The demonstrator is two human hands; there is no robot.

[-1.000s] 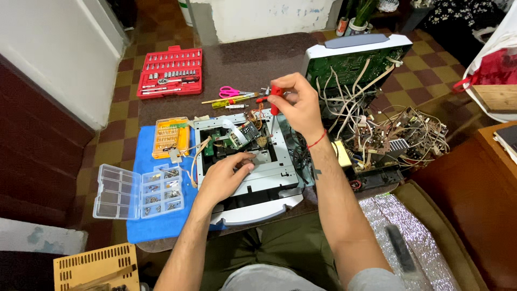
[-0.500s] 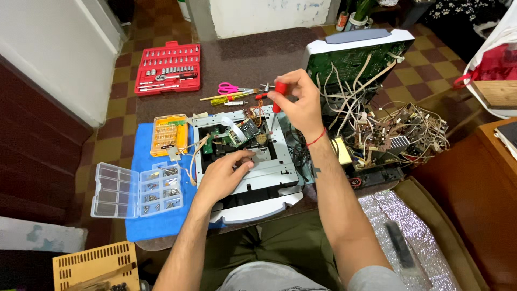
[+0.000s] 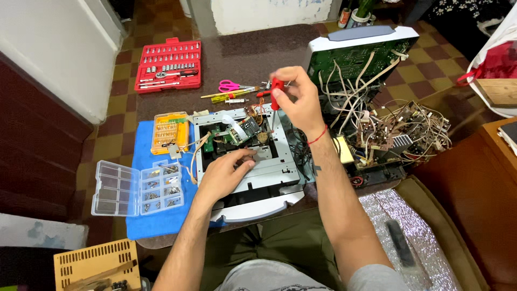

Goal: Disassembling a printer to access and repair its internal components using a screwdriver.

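The left hand [image 3: 223, 175] stays where it was half a second ago, flat with fingers spread on the grey metal tray of the opened disc player [image 3: 245, 161], holding nothing. The right hand [image 3: 296, 97] at its 1 o'clock has stayed closed around the red-handled screwdriver [image 3: 276, 97], held upright with its tip down in the player's back edge. At 11 o'clock, farther off, lie pink scissors [image 3: 229, 85] and a red socket set [image 3: 168, 64].
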